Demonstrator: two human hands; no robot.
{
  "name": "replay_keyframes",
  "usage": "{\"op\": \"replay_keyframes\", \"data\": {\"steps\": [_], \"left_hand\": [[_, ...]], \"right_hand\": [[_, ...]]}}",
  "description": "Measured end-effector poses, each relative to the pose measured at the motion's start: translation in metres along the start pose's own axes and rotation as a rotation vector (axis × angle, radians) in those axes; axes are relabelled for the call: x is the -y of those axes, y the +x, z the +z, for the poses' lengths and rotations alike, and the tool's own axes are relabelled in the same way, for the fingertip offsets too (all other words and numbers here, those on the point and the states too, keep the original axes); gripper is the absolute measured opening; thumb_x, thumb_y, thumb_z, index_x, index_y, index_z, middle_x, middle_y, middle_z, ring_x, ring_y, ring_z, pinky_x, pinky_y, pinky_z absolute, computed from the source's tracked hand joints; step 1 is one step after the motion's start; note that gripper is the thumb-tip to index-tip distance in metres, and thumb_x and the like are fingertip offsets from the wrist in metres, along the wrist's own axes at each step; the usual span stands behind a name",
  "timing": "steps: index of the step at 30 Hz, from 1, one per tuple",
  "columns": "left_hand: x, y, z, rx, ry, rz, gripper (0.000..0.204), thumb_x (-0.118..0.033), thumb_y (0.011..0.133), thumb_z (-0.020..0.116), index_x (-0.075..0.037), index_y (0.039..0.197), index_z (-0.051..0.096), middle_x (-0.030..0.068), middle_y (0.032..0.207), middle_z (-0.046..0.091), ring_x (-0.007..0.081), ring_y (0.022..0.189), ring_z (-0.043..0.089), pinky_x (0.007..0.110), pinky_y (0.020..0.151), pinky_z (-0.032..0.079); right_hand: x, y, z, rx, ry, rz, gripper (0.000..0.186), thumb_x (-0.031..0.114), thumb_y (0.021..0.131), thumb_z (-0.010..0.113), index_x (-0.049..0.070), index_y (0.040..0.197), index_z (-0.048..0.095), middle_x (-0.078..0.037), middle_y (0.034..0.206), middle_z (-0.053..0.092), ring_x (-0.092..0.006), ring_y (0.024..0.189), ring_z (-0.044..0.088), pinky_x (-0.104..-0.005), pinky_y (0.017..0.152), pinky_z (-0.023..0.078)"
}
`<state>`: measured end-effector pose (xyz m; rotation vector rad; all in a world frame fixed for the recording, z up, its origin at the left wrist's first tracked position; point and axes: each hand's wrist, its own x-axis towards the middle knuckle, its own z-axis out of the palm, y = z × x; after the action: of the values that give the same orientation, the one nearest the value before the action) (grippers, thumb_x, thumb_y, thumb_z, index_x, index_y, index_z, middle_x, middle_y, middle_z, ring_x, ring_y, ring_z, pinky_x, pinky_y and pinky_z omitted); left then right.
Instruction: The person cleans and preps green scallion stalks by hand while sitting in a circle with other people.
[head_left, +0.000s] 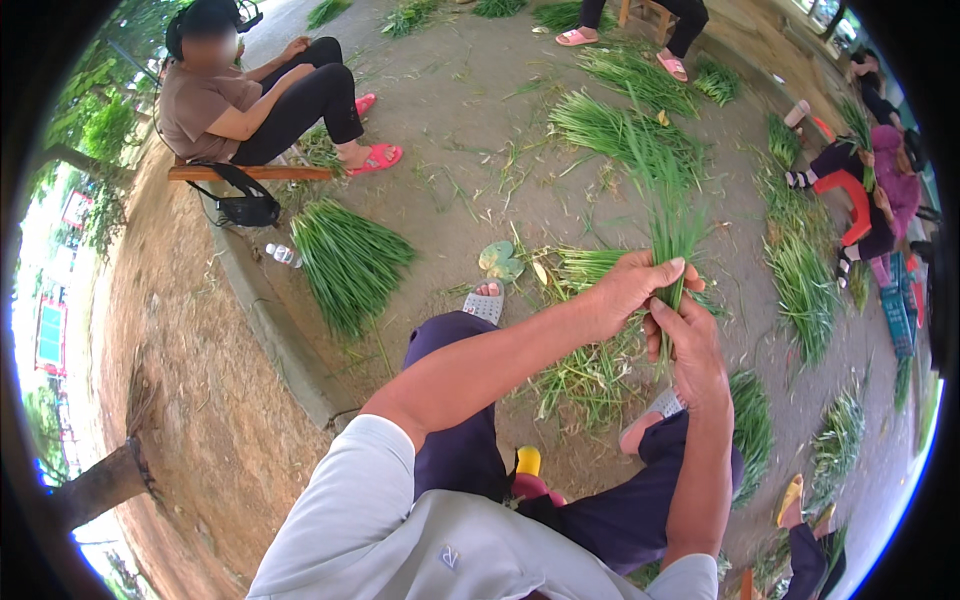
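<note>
Tidying greens (pixel 676 225), apparently, with left hand (pixel 640 288) closed around them and right hand (pixel 694 335) curled around their lower part, next probably calling for plucking against firm left hold.

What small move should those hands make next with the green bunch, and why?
I'd probably strip the near end of the green bunch with the right hand: it grips there, the left hand holds on just beyond, and scattered scraps lie on the ground below.
</note>
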<state>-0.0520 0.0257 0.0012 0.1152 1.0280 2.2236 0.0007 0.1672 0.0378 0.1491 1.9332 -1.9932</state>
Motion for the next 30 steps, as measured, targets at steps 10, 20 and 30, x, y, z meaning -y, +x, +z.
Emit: {"op": "replay_keyframes", "data": {"steps": [10, 20, 30], "left_hand": [[-0.018, 0.003, -0.012, -0.092, 0.070, 0.073, 0.039, -0.038, 0.098, 0.059, -0.006, 0.120, 0.058, 0.0089, 0.113, 0.067, 0.0204, 0.099, 0.064, 0.041, 0.092, 0.050], [-0.031, 0.004, -0.011, -0.064, 0.060, 0.082, 0.042, -0.037, 0.099, 0.057, -0.006, 0.127, 0.057, 0.0064, 0.111, 0.068, 0.0177, 0.093, 0.065, 0.040, 0.088, 0.050], [-0.022, -0.004, -0.006, 0.016, 0.120, 0.061, 0.044, -0.038, 0.098, 0.059, -0.005, 0.126, 0.059, 0.0095, 0.115, 0.067, 0.0209, 0.099, 0.064, 0.043, 0.092, 0.048]], "right_hand": [[-0.010, 0.004, -0.007, -0.055, -0.059, -0.073, 0.019, 0.018, 0.097, 0.060, -0.001, 0.097, 0.062, -0.006, 0.080, 0.063, -0.0135, 0.067, 0.059, -0.0288, 0.060, 0.048], [-0.009, 0.011, 0.000, 0.006, 0.102, -0.069, 0.020, 0.019, 0.099, 0.057, -0.001, 0.100, 0.062, -0.007, 0.083, 0.064, -0.0153, 0.067, 0.061, -0.0302, 0.062, 0.051], [-0.022, 0.003, -0.002, -0.048, 0.185, -0.158, 0.020, 0.018, 0.098, 0.058, -0.002, 0.096, 0.062, -0.006, 0.077, 0.063, -0.0139, 0.063, 0.059, -0.0285, 0.059, 0.049]]}}
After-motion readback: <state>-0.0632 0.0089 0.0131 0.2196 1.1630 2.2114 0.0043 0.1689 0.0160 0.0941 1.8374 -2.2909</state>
